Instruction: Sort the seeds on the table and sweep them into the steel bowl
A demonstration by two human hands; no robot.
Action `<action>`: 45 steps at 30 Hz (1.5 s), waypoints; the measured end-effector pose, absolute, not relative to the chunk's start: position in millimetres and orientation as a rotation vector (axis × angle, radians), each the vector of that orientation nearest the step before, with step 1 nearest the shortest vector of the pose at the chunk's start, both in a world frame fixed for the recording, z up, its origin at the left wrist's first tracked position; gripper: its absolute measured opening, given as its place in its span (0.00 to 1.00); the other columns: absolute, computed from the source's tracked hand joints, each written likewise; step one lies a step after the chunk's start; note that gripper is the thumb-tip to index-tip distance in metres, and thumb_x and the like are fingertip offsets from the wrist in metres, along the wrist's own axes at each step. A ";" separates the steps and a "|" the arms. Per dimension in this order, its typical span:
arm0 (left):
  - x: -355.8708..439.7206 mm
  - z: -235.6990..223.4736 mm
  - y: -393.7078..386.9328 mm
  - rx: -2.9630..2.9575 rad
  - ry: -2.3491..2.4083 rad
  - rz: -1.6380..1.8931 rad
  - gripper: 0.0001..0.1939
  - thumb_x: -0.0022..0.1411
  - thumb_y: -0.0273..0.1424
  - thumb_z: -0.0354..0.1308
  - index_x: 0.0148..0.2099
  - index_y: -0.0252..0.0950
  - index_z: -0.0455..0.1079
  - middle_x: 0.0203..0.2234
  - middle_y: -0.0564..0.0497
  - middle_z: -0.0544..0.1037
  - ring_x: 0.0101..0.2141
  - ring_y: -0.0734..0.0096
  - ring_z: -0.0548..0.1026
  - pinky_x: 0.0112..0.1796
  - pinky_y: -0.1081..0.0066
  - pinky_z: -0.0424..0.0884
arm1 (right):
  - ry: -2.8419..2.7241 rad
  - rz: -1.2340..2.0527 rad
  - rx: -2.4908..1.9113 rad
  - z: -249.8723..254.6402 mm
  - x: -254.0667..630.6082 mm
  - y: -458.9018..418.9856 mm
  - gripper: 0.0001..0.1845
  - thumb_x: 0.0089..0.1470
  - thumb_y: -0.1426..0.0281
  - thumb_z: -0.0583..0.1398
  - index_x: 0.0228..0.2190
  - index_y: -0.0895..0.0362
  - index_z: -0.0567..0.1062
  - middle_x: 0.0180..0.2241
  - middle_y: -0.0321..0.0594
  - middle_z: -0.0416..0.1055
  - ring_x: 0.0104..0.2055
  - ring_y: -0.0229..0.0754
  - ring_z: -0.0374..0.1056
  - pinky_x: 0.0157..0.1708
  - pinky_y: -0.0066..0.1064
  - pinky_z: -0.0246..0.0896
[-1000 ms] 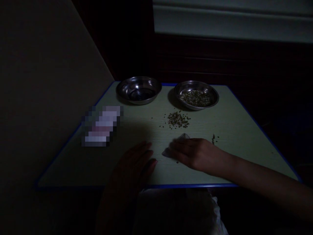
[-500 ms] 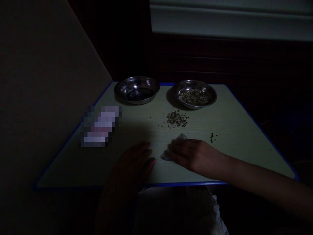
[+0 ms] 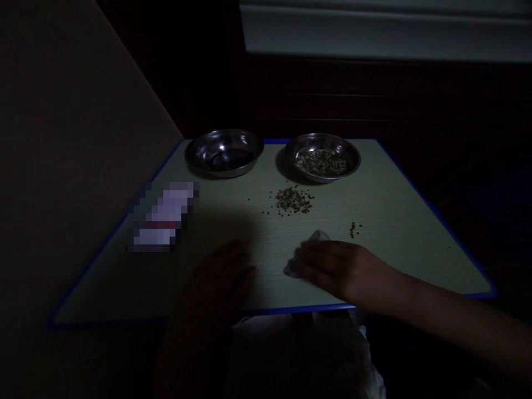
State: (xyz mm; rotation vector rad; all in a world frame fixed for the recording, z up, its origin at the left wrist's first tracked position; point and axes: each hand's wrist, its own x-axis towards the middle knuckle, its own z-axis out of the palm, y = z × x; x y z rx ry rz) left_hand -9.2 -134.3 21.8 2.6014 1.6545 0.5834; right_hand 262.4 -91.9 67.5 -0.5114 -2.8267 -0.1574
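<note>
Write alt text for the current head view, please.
A person's right hand covers part of a pale, thin piece of material on a blue-edged table in dim light, the left hand nearby in shadow. Beyond lie scattered seed-like bits and two metal bowls, the right one holding similar bits.

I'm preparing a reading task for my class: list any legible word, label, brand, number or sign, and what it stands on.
No text can be read.
Pale, slanted oblong on the pale-green, blue-edged table: pixelated, any print unreadable.
Left round silvery metal bowl and matching right bowl: no lettering visible.
</note>
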 end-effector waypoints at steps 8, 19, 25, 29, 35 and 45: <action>-7.8 23.6 -131.4 2.616 1.663 0.577 0.20 0.65 0.39 0.50 0.49 0.29 0.72 0.50 0.38 0.74 0.53 0.54 0.68 0.50 0.54 0.68 | -2.890 0.058 -0.395 69.6 266.3 -75.5 0.15 0.61 0.74 0.52 0.46 0.62 0.75 0.49 0.43 0.72 0.55 0.44 0.63 0.55 0.35 0.59; -9.8 23.0 -132.5 2.648 1.662 0.564 0.19 0.65 0.39 0.49 0.49 0.31 0.71 0.51 0.39 0.73 0.53 0.55 0.69 0.50 0.55 0.68 | -2.921 0.354 -0.546 82.4 306.9 -64.6 0.17 0.60 0.75 0.52 0.49 0.60 0.73 0.51 0.45 0.71 0.57 0.42 0.62 0.59 0.39 0.54; -10.2 20.8 -130.8 2.644 1.691 0.540 0.20 0.65 0.40 0.49 0.50 0.32 0.71 0.51 0.39 0.73 0.53 0.55 0.68 0.50 0.54 0.69 | -2.835 0.414 -0.628 76.6 328.9 -53.3 0.17 0.60 0.76 0.53 0.49 0.57 0.73 0.52 0.41 0.71 0.57 0.40 0.62 0.62 0.42 0.48; -11.1 21.2 -132.0 2.619 1.705 0.483 0.21 0.65 0.41 0.49 0.51 0.32 0.70 0.52 0.40 0.73 0.53 0.55 0.68 0.50 0.54 0.68 | -2.738 0.366 -0.691 80.9 334.6 -50.5 0.17 0.59 0.76 0.54 0.49 0.56 0.73 0.50 0.42 0.72 0.55 0.41 0.65 0.59 0.43 0.53; -12.6 20.4 -133.1 2.586 1.708 0.498 0.21 0.65 0.41 0.49 0.52 0.31 0.70 0.52 0.39 0.72 0.54 0.55 0.67 0.52 0.54 0.67 | -2.596 0.204 -0.876 91.1 351.1 -48.2 0.17 0.58 0.76 0.53 0.46 0.54 0.75 0.48 0.45 0.73 0.52 0.47 0.67 0.52 0.43 0.62; -19.3 14.9 -131.1 2.636 1.677 0.486 0.20 0.65 0.38 0.49 0.53 0.32 0.69 0.53 0.39 0.71 0.54 0.55 0.68 0.50 0.54 0.69 | -2.778 -0.069 -0.856 87.8 348.3 -53.8 0.16 0.59 0.75 0.53 0.45 0.57 0.76 0.43 0.47 0.74 0.47 0.48 0.69 0.51 0.44 0.60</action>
